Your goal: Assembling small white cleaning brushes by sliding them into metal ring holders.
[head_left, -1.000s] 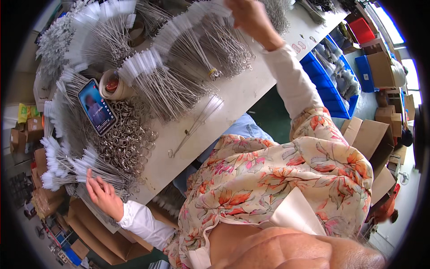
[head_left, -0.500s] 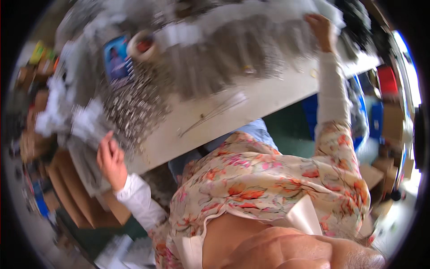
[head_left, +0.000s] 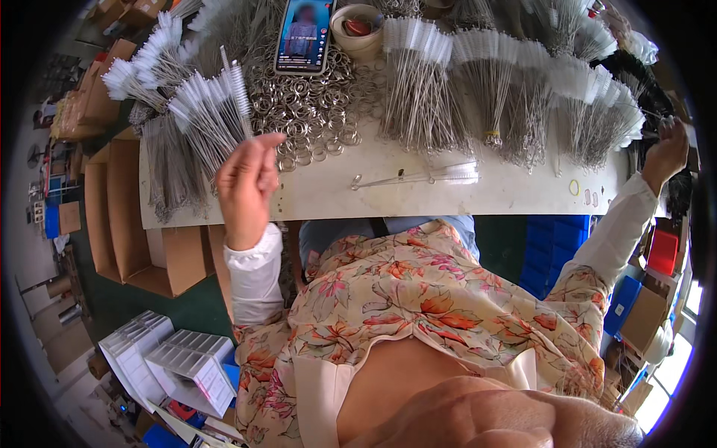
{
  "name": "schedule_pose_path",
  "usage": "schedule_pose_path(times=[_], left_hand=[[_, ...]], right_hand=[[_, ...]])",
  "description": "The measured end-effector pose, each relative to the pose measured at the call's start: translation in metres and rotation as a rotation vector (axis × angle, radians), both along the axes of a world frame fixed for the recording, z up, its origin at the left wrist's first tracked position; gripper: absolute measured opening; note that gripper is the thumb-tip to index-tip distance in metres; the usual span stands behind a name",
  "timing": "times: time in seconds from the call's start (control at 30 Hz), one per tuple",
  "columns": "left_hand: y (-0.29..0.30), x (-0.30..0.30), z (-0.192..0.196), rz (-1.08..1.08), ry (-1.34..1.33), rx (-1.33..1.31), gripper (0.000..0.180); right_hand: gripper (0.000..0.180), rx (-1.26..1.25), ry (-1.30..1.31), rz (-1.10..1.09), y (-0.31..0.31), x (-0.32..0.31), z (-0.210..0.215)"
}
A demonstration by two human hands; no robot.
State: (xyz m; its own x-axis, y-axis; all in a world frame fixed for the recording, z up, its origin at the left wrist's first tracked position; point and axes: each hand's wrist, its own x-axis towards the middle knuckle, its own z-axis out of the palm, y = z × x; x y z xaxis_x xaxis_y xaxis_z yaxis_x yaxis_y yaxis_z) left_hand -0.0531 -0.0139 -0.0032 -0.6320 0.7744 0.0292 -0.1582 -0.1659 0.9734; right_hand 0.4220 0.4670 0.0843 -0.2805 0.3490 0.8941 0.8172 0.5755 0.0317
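Note:
My left hand is above the left part of the table, between white-bristled wire brushes and a heap of metal split rings. Its fingers are drawn together in a pinch; whatever they may hold is too small to make out. Far to the right, my right hand is beside the end bundle of wire brushes. Its fingers are curled together, and I cannot make out what is in them. A few loose brushes lie near the table's front edge, with a ring at one end.
A phone and a round tub stand behind the rings. More brush bundles line the white table. Cardboard boxes are at the lower left, white plastic racks below them, blue bins under the table's right.
My view has turned and steadied, so the table now looks level. My left hand has come closer to the rings. My right hand now appears farther right, past the end bundle.

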Motion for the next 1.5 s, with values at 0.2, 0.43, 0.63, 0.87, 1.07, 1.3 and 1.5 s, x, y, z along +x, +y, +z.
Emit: schedule_pose_path(times=[0.2, 0.43, 0.63, 0.87, 1.07, 1.3, 1.5], left_hand=[[0.043, 0.054, 0.011, -0.132, 0.253, -0.097, 0.028], [0.068, 0.051, 0.014, -0.188, 0.026, 0.101, 0.03], [0.065, 0.061, 0.007, -0.238, 0.013, -0.052, 0.025], [0.058, 0.063, -0.002, -0.279, -0.068, -0.041, 0.02], [0.061, 0.074, -0.012, -0.134, 0.112, -0.042, 0.018], [0.062, 0.078, -0.023, -0.023, 0.025, 0.054, 0.017], [0.057, 0.079, -0.016, -0.092, -0.003, 0.043, 0.017]], right_hand=[[0.018, -1.112, 0.535, 0.933, -0.178, -0.211, -0.067], [0.021, -1.935, 0.957, 1.411, -0.274, -0.307, -0.07], [0.021, -1.793, 0.819, 1.257, -0.298, -0.323, -0.086], [0.021, -1.777, 0.801, 1.182, -0.291, -0.32, -0.086], [0.02, -1.565, 0.71, 1.076, -0.305, -0.323, -0.089], [0.019, -1.32, 0.639, 0.999, -0.318, -0.325, -0.094], [0.019, -1.474, 0.686, 1.064, -0.317, -0.322, -0.086]])
